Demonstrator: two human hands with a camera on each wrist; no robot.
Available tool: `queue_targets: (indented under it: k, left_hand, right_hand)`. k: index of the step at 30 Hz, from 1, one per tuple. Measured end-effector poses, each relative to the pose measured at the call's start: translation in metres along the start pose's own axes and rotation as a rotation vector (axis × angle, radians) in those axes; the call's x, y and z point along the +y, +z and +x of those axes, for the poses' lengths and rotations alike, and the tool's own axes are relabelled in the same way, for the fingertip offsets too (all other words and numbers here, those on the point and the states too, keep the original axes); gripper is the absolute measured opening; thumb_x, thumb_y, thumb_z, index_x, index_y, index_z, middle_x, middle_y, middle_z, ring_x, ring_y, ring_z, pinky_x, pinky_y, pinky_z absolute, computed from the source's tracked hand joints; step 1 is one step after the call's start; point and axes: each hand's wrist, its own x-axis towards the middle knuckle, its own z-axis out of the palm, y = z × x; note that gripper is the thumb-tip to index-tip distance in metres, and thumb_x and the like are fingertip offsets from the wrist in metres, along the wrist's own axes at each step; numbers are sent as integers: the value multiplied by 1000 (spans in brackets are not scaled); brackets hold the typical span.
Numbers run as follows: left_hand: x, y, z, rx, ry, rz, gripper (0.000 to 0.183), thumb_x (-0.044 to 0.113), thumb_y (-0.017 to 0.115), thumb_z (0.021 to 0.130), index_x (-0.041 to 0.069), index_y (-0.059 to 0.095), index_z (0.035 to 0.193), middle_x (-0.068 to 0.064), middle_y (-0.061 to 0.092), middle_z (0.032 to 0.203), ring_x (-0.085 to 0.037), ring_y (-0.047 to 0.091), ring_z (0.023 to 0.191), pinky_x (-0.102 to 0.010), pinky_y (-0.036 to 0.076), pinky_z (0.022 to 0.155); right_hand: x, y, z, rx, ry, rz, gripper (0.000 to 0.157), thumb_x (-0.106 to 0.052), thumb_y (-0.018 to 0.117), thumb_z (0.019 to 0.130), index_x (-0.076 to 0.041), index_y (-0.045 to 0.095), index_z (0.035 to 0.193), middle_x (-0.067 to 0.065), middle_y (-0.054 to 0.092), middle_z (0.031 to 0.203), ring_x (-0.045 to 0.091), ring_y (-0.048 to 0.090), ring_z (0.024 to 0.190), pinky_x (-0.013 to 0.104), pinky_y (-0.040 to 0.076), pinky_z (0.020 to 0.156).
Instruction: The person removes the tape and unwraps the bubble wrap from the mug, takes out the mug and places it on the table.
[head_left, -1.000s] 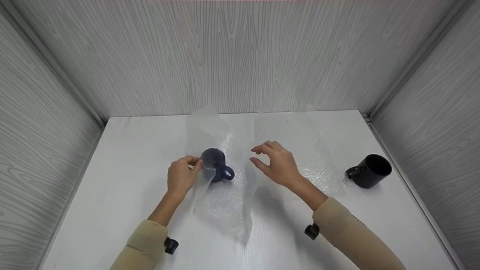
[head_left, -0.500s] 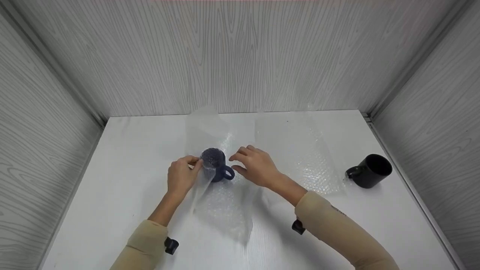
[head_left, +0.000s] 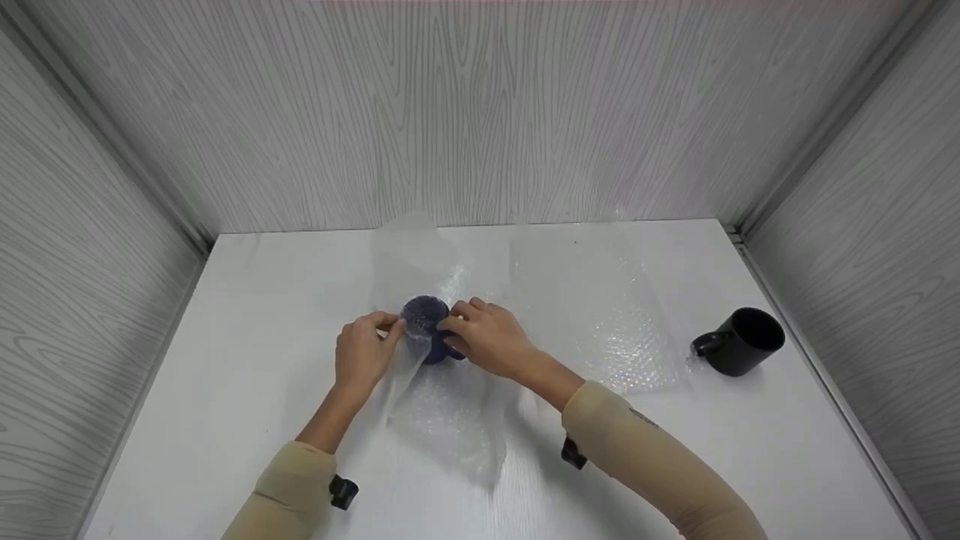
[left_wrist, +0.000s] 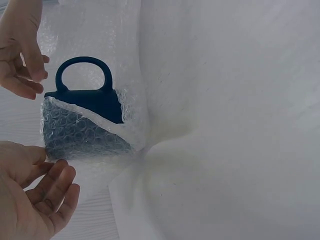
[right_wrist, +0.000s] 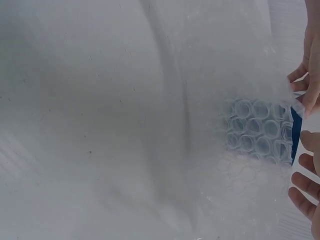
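A dark blue mug stands on a sheet of bubble wrap, one flap of which is folded slantwise over its side. My left hand pinches the flap's edge at the rim. In the left wrist view the mug handle sticks out bare of wrap. My right hand is close by the handle side of the rim and overlaps the handle in the head view. Its fingers are loosely bent with a gap to the rim in the right wrist view, holding nothing.
A second bubble wrap sheet lies flat on the white table, right of the mug. A black mug stands near the table's right edge. Grey wood-grain panels enclose the back and sides.
My right hand has moved left from over the wrap to the handle side of the blue mug. My left hand keeps its pinch on the flap and has not moved.
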Motion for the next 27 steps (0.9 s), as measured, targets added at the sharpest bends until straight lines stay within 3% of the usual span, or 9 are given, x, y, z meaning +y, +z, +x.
queue_targets:
  k: [10, 17, 27]
  left_hand:
    - [-1, 0, 0, -10, -1, -7, 26, 24, 71, 101, 2, 79, 111, -15, 82, 103, -29, 79, 84, -45, 63, 77]
    - [-1, -1, -1, -16, -5, -14, 26, 26, 72, 101, 2, 79, 110, -13, 82, 100, -28, 78, 82, -41, 61, 70]
    - [0, -2, 0, -11, 1, -5, 25, 25, 72, 101, 2, 80, 109, -13, 83, 99, -27, 77, 82, -39, 59, 68]
  right_hand:
    - [-4, -1, 8, -79, -18, -139, 16, -27, 71, 101, -27, 81, 113, -4, 77, 117, 18, 72, 104, 31, 63, 82]
    - [-5, -2, 14, -169, 4, -134, 18, -24, 68, 103, -27, 81, 115, -2, 75, 118, 17, 71, 101, 31, 63, 74]
    - [-7, 2, 20, -129, 35, -134, 14, -30, 71, 99, -26, 84, 102, -3, 76, 104, 18, 70, 91, 33, 62, 67]
